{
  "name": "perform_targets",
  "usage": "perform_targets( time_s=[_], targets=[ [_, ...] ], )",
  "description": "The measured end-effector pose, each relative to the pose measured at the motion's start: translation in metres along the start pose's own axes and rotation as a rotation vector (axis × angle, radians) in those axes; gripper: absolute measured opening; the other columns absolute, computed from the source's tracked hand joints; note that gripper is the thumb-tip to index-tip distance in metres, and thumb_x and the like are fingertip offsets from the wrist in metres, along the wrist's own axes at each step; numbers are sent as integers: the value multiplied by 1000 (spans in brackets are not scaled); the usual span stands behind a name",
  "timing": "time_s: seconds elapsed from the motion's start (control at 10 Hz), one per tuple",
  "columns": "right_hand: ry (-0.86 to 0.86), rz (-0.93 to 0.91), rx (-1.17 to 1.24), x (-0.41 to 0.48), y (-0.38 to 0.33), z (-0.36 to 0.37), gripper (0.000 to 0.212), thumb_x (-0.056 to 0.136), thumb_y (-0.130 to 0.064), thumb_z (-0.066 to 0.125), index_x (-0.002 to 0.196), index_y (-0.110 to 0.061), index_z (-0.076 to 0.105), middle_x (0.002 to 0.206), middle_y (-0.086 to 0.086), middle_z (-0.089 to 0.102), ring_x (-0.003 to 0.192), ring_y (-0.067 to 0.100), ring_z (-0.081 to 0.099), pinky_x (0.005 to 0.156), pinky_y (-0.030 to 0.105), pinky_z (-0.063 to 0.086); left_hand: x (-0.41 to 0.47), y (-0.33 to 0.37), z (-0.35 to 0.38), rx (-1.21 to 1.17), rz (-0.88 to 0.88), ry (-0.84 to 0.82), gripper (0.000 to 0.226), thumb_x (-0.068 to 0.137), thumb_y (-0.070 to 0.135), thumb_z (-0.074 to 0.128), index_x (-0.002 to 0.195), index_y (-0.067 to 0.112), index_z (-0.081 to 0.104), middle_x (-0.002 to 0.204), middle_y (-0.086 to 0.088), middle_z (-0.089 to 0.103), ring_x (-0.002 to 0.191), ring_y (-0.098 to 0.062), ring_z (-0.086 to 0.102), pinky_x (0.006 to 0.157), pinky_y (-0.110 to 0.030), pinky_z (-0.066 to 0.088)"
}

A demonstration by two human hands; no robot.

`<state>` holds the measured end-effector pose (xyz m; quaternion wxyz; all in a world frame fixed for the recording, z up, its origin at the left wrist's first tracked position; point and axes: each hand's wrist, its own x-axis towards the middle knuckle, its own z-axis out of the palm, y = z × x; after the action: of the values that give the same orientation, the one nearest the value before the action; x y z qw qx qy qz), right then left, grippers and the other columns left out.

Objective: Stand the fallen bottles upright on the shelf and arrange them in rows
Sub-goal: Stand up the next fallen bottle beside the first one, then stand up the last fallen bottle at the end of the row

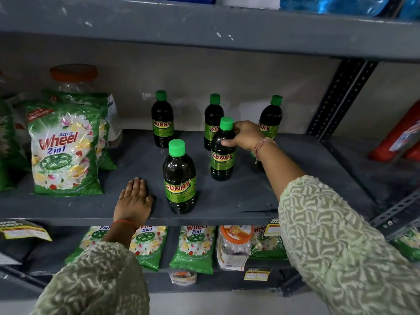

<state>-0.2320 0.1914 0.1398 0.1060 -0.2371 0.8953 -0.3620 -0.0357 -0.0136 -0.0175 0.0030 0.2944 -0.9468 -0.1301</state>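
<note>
Green-capped bottle (222, 151) stands gripped at its shoulder by right hand (246, 135); left hand (134, 201) lies flat, fingers together, on shelf (250, 196).

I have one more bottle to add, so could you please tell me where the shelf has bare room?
Free: the front right of the shelf, beside the front bottle, and the strip between it and the detergent bag. Crowded: the back right, where the right hand grasps a bottle.
</note>
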Motion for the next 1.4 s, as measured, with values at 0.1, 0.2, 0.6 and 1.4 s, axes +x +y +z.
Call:
perform_targets(
  time_s=[0.1,0.2,0.6,1.4],
  targets=[
    [3,-3,23,0,2,1,49,72,-16,75,118,-7,59,124,12,63,115,26,57,91,24,39,0,0,0,1,-2,-5,56,97,28,22,145,8,2,158,-9,-1,146,-23,-2,121,-37,3],
    [-36,-4,85,-3,7,5,56,70,-19,77,121,-9,56,126,11,61,117,26,56,96,28,41,0,0,0,12,-3,-5,56,97,28,22,145,8,2,158,-9,-1,146,-23,-2,121,-37,4],
    [-64,-22,140,-72,18,17,54,67,-19,79,117,-8,61,119,10,66,110,22,60,100,37,45,2,-2,2,-5,-2,-3,57,96,28,25,145,6,5,158,-11,2,146,-24,1,121,-39,5],
    [-92,314,-469,-17,115,-29,56,78,-49,59,124,-18,51,129,12,58,109,31,57,92,34,45,0,6,4,-41,-6,58,54,95,23,30,144,8,14,157,-11,11,145,-26,8,120,-39,10]
  ],
)
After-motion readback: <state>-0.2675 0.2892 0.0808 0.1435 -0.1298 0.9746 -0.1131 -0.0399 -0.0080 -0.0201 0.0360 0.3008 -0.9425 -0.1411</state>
